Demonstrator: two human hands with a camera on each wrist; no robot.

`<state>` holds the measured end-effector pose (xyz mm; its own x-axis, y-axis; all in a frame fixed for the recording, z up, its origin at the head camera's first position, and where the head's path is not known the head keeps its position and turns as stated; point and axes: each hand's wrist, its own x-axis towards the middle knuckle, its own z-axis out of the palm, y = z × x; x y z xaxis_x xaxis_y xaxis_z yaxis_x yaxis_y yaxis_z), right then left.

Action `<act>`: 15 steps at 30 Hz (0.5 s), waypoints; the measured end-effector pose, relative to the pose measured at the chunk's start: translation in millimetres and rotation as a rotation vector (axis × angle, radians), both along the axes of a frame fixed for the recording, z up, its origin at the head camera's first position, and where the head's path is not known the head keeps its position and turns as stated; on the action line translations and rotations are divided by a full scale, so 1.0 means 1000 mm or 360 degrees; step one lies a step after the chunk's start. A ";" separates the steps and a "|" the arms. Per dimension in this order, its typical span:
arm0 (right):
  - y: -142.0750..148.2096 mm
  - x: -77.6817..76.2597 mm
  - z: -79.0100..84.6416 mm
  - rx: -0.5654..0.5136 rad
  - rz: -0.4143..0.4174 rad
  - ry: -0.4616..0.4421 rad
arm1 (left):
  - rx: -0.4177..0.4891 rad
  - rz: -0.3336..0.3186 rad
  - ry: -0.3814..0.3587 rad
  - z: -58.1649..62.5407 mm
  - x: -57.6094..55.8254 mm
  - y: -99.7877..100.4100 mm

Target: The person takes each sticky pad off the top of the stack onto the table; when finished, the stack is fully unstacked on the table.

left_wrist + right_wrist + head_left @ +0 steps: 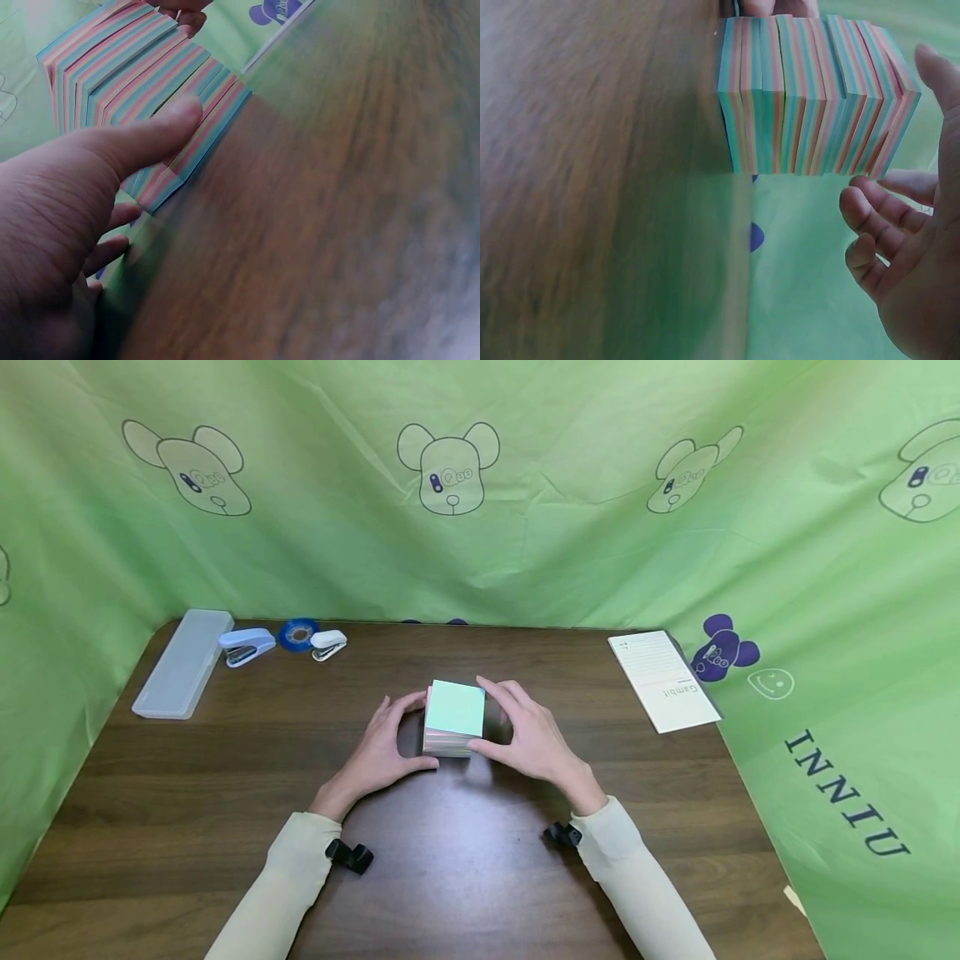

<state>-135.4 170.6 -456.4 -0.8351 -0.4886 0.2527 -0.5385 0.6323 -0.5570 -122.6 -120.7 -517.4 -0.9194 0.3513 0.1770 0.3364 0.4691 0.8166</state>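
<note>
A tall block of square sticky notes [455, 708] stands in the middle of the table, with a mint-green sheet on top. Its sides [142, 67] show pink, blue and yellow layers, some stacked slightly askew. My left hand [384, 747] holds the block from the left, thumb along the near face and fingers at the left side. On the other side, my right hand [531, 735] is spread around the right side, thumb by the near corner and index finger by the far one. In the right wrist view, a gap shows between the right thumb [936, 71] and the block.
At the back left lie a translucent pencil case [183, 667], a blue stapler [247, 645], a roll of blue tape [297, 634] and a small white stapler [328, 644]. A notepad [663, 681] lies at the back right. Green printed cloth [525, 543] hangs behind the table [187, 827].
</note>
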 end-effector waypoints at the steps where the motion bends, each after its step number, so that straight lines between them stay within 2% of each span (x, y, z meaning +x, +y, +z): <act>1: -0.001 0.000 0.001 -0.0009 -0.0004 -0.0012 | -0.0010 0.0006 0.0010 0.000 0.000 0.000; 8: -0.004 -0.002 0.005 -0.0075 -0.0021 -0.0064 | -0.0042 0.0033 0.0038 -0.001 -0.001 0.002; 15: -0.002 -0.009 0.007 -0.0148 0.0051 -0.0114 | -0.0052 0.0054 0.0035 -0.002 0.001 0.002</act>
